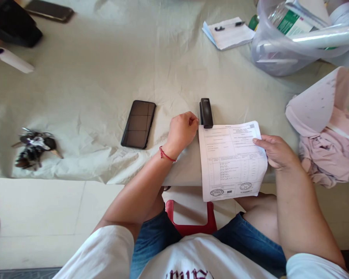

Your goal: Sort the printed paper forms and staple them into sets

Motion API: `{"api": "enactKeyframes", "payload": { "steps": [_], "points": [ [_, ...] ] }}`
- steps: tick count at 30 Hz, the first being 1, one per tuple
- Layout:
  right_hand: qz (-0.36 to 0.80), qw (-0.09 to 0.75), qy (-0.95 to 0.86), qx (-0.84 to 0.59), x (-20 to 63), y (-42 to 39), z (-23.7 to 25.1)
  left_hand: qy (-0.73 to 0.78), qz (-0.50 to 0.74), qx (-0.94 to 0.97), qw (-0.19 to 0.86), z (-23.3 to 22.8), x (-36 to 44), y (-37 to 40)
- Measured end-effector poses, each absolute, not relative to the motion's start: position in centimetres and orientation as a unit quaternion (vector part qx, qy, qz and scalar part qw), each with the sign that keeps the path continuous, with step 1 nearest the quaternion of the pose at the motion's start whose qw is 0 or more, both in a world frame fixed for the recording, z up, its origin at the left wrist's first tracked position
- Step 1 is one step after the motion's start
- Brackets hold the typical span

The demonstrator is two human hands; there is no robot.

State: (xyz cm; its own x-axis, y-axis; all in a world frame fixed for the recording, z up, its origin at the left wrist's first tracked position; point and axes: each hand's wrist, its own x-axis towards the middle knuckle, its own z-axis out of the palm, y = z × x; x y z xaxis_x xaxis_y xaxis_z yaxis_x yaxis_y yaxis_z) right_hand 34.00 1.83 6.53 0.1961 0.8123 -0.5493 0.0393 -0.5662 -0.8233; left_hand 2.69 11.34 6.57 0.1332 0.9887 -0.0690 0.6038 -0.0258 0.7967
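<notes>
A printed paper form (231, 161) with stamps near its bottom lies over the table's near edge. My right hand (275, 152) grips its right side, thumb on top. A black stapler (206, 112) sits at the form's top left corner, its jaw over the paper. My left hand (182, 130) rests as a closed fist just left of the stapler, beside the corner; a red string is tied around the wrist. Whether the fist touches the stapler I cannot tell.
The table wears a wrinkled pale cloth (104, 77). On it lie a dark phone (139, 124), a bunch of keys (35, 147), a white roll (13, 60), a notepad with pen (228, 33), a clear plastic tub (291, 38) and pink fabric with paper (327, 128).
</notes>
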Motion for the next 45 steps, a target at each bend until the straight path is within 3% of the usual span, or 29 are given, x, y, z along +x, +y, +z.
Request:
{"api": "enactKeyframes", "payload": {
  "steps": [5,10,19,31,40,45],
  "points": [
    [0.553,0.350,-0.302,-0.693,34.1,1.6,6.4,0.554,0.379,0.695,0.257,6.1,2.8,12.9],
    [0.551,0.357,-0.287,-0.697,34.2,1.4,6.4,0.398,0.365,0.812,0.220,5.8,2.4,13.7],
    [0.548,0.353,-0.301,-0.696,33.9,1.2,6.5,0.395,0.342,0.781,0.342,5.9,1.6,13.2],
    [0.548,0.359,-0.298,-0.694,33.8,1.2,6.5,0.394,0.288,0.777,0.397,5.8,1.5,13.4],
    [0.548,0.359,-0.319,-0.685,33.9,1.1,6.5,0.423,0.305,0.741,0.422,5.6,2.2,12.8],
    [0.548,0.358,-0.313,-0.688,33.8,1.1,6.6,0.461,0.279,0.757,0.370,5.1,2.3,12.3]
  ]
}}
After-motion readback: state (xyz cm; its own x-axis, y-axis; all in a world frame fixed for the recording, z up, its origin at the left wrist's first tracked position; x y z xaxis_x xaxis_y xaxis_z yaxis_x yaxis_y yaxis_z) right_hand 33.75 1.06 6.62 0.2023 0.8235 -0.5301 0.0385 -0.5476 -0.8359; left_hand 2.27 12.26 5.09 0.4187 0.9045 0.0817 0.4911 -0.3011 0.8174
